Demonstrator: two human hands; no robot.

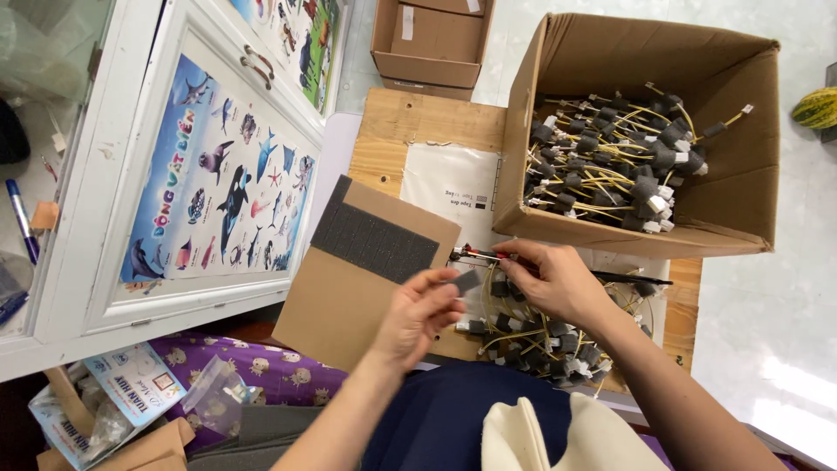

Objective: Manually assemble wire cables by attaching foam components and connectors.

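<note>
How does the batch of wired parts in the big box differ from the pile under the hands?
The batch in the big cardboard box is a batch held by walls; the pile on the board lies loose. The box batch is untouched and fully in view; the pile is partly covered by the right hand. Both show yellow wires with black foam pieces.

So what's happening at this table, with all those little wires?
A person sits at a wooden board working with both hands. The left hand pinches a small dark foam piece, apparently taken from the foam sheet lying on a cardboard panel. The right hand holds a thin wire lead by its end. Below the hands lies a pile of yellow wires with black foam wraps; a large cardboard box beyond holds many more of the same.
</note>
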